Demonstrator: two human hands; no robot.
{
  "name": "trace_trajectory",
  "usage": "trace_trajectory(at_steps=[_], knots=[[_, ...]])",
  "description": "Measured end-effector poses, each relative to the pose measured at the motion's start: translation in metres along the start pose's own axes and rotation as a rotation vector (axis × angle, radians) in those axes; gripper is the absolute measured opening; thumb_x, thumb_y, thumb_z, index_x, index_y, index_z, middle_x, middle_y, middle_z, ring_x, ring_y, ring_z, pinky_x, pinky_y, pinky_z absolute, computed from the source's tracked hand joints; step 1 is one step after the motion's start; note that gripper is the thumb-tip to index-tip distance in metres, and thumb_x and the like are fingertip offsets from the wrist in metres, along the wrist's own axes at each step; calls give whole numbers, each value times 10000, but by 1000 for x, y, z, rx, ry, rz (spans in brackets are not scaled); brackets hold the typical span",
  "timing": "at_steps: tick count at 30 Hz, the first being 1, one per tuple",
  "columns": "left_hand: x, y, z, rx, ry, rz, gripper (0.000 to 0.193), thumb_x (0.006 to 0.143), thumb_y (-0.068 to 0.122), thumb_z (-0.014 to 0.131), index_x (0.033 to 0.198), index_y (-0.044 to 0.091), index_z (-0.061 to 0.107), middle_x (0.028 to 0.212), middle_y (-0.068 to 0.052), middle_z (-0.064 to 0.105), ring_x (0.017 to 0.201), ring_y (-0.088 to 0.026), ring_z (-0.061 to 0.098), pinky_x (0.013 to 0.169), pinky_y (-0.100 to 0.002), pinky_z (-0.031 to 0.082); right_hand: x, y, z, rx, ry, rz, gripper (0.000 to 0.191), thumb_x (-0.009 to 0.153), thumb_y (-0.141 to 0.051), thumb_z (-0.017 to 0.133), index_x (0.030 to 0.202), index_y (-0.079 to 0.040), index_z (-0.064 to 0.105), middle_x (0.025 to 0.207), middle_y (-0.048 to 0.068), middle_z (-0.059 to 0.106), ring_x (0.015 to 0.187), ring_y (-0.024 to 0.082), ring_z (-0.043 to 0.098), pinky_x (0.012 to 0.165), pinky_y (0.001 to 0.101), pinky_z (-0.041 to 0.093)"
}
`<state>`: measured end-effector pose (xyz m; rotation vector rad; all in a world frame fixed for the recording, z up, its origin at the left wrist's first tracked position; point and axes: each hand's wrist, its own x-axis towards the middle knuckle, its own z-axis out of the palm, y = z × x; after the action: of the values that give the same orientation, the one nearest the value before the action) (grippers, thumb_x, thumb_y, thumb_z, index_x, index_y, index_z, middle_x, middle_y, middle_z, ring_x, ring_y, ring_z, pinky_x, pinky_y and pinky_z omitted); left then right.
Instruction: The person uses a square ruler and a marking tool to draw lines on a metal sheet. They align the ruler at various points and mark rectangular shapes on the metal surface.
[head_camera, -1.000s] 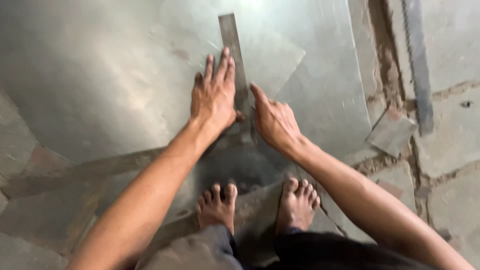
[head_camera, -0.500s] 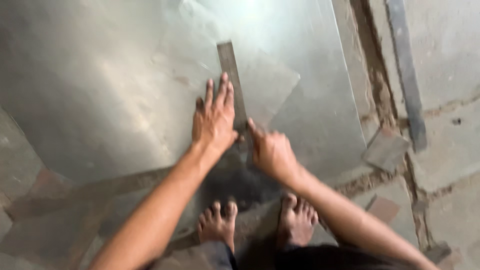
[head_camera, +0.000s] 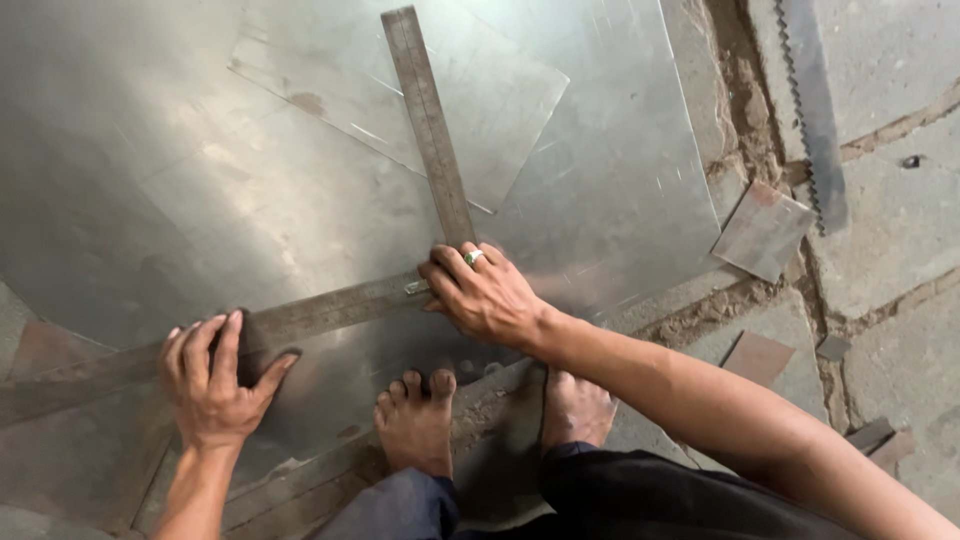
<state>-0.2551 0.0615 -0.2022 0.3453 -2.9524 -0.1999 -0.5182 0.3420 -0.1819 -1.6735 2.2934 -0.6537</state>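
A large steel L-shaped square (head_camera: 428, 120) lies on a big shiny metal sheet (head_camera: 150, 150); one arm runs up the picture, the other runs left. My right hand (head_camera: 485, 295), with a ring on one finger, grips the square at its corner. My left hand (head_camera: 215, 375) presses flat, fingers spread, on the left-running arm of the square (head_camera: 330, 308). A smaller metal sheet (head_camera: 480, 90) lies under the upright arm. My two bare feet (head_camera: 420, 420) stand on the sheet's near edge.
A toothed saw blade (head_camera: 810, 110) lies on the stone floor at upper right. A small square metal offcut (head_camera: 765, 230) rests beside the sheet's right edge. Other scraps (head_camera: 757, 355) lie on the cracked paving at right.
My left hand has moved from the upright arm down-left to the horizontal arm. My right hand has shifted onto the square's corner. The view has swung so the square sits more centrally.
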Motion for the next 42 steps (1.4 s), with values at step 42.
trace_trajectory(at_steps=[42], knots=[[29,8,20,1,32,0,704,1006,653,572,1357,43,577,1302,-155,567,1223,-356,522,1134,-539,381,-11,41,-5,-13,127,25,561,914,-379,754,1307,4,636,1228,186,579,988,335,586,899,457,468]])
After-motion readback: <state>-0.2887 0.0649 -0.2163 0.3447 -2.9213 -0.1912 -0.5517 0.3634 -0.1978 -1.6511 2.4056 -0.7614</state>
